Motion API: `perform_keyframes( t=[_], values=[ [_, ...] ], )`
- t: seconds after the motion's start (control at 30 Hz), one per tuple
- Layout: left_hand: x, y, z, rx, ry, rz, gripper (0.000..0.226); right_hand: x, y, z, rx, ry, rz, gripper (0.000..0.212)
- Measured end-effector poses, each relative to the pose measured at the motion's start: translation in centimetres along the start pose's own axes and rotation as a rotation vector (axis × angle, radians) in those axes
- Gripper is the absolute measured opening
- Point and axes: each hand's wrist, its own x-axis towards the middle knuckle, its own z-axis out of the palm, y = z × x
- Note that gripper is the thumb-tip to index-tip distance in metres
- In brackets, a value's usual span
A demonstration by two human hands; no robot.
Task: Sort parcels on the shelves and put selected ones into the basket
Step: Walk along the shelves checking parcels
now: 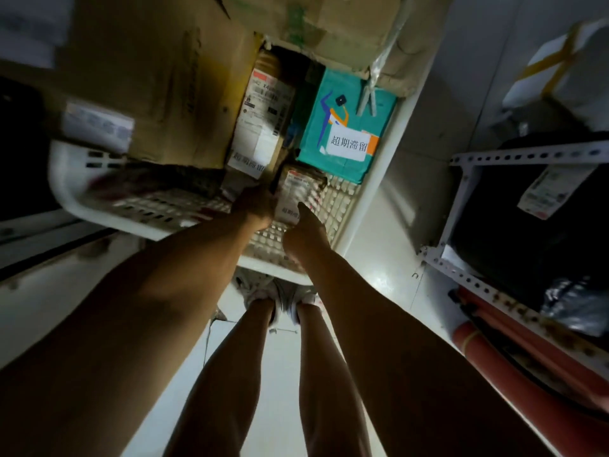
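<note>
Floor (273, 407) fills the lower middle of your view, pale and glossy, with your legs and white shoes (280, 298) standing on it. Far left is dark and blurred; all you can make out there is a light ledge running along the edge. Next comes the white basket (75, 192), a slotted plastic crate sitting on the floor in front of your feet, its near rim smeared by motion. Inside it, toward the left, a big brown cardboard box (158, 80) with a white label leans over the rim. Beside that stands a narrower labelled parcel (263, 123), and to its right a teal parcel (346, 127) carrying a white slip with printed characters lies against the basket's right wall.

Your left hand (255, 206) reaches down to the small parcel (298, 196) in the basket's middle, fingers curled at its left edge; blur hides how firm the hold is. Your right hand (304, 234) meets the same parcel from the right, thumb up along its labelled face, so both hands hold it just above the basket's slotted bottom.

Right of the basket a pale wall panel rises, then a white perforated metal shelf (527, 156) holding a black bag (527, 232) with a shipping label, and orange-red tubes (514, 354) below
</note>
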Motion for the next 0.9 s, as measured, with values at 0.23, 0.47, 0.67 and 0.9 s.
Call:
perform_keyframes(
  t=[0.23,0.47,0.67,0.9],
  values=[
    [-12.7,1.9,-7.5,-0.306,0.066,0.021,0.026,-10.7,-2.6,-4.2,-0.211,-0.05,-0.145,0.06],
    [-30.9,6.3,-16.0,-0.453,0.086,-0.035,0.03,-26.2,-5.6,-11.5,-0.498,-0.022,-0.268,0.045],
    [-46.0,9.4,-19.1,-0.527,0.261,-0.126,0.027,-37.9,-7.9,-15.6,-0.748,-0.124,-0.444,0.032],
    [-59.6,10.2,-16.7,-0.745,0.5,-0.348,0.029,-47.1,-8.1,-12.5,-1.106,-0.295,-0.672,0.031]
  ],
)
